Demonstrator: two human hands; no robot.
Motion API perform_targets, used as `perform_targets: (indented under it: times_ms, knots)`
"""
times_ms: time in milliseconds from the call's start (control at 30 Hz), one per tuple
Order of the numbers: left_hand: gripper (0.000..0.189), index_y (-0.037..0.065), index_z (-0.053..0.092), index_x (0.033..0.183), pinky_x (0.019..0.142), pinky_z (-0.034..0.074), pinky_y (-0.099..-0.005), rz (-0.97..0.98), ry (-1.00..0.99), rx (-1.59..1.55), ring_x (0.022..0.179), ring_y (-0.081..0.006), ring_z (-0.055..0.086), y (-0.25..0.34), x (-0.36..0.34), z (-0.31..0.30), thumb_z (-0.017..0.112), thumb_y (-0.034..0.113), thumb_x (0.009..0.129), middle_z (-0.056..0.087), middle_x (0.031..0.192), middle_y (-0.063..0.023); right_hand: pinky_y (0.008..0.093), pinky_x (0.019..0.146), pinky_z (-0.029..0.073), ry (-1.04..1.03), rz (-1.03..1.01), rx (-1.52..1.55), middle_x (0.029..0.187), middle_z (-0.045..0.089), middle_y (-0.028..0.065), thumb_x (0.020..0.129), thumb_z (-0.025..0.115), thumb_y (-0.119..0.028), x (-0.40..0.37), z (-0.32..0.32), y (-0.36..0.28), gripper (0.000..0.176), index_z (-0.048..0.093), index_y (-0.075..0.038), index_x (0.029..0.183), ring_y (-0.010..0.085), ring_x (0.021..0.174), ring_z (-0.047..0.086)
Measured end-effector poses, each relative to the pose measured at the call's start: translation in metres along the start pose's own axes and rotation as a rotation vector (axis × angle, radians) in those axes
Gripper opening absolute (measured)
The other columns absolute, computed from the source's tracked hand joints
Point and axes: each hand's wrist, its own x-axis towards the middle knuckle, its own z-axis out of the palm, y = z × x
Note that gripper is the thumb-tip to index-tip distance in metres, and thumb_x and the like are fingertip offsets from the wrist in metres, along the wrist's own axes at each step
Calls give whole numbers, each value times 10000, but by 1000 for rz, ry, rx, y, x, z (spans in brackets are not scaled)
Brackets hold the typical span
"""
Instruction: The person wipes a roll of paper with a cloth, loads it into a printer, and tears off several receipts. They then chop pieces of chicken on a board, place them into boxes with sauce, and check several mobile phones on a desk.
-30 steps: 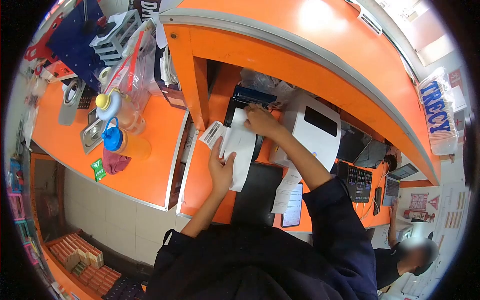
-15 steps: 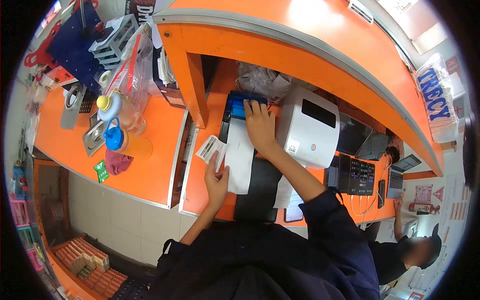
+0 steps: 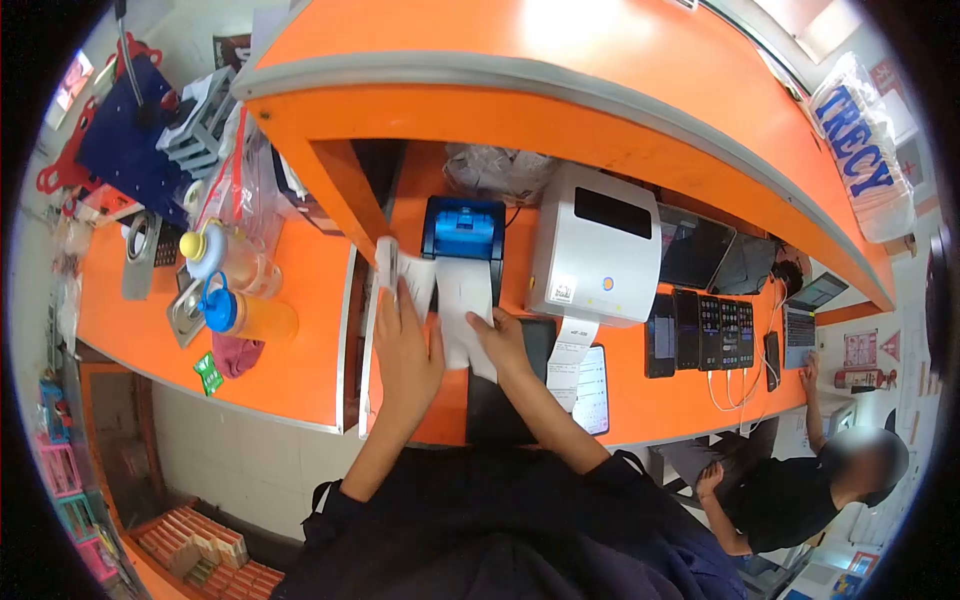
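Note:
My left hand (image 3: 408, 345) holds a curled printed paper slip (image 3: 416, 282) upright at its fingertips, just left of a blue-and-black receipt printer (image 3: 466, 230). A blank white paper strip (image 3: 464, 290) hangs from the printer's front edge toward me. My right hand (image 3: 506, 345) pinches the strip's lower right side between thumb and fingers. Beneath the right wrist lies a flat black item (image 3: 495, 410), partly covered.
Right of the printer stands a white label printer (image 3: 605, 250) with a printed label strip (image 3: 572, 365) and a phone (image 3: 592, 390) before it. Several phones (image 3: 712, 335) lie farther right. Two bottles (image 3: 250, 312) stand left. An orange shelf (image 3: 450, 110) overhangs the desk. A co-worker (image 3: 800, 490) sits right.
My right hand has left the printer's blue top and come down to grip the blank strip. My left hand has lifted the slip, which now stands curled. The head view has shifted.

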Motion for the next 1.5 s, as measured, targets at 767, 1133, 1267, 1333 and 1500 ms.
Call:
perform_targets:
  times_ms: [767,1133,1267,1333,1500]
  knots:
    - [341,11,550,1067,929,320,-482,396,-115,112,1015,-318,498,-16,166,126,411,279,908,491,1120,-169,411,624,508,-161,-532,-1554,690,619,189,792,620,-289,-36,-76,-95,299,614,10,782,341,695,626]
    - [435,-65,483,1185,969,308,-326,18,65,-890,1151,-252,450,-6,117,45,405,273,923,508,1197,-205,434,753,458,505,-1367,-1202,917,604,140,823,512,-198,168,-134,-187,293,540,-37,1066,279,856,577]
    - [415,-55,530,1147,897,371,-285,-203,-6,-1084,1017,-172,524,-16,43,7,404,273,926,571,1120,-136,424,774,447,550,-1155,-1295,942,595,149,816,519,-210,193,-87,-195,296,548,-38,1055,292,885,564]
    - [419,-63,538,1133,869,388,-261,-345,-86,-1030,977,-150,542,-23,18,-13,399,275,928,595,1082,-128,419,785,441,564,-1141,-1312,955,590,154,813,523,-217,196,-74,-198,298,552,-39,1050,299,900,557]
    - [430,-119,539,1068,823,495,-336,-514,-16,-1336,918,-250,608,-21,-31,-44,397,261,928,611,975,-188,407,812,427,459,-1180,-1409,986,579,167,804,532,-233,164,-78,-227,304,561,-40,1038,315,936,540]
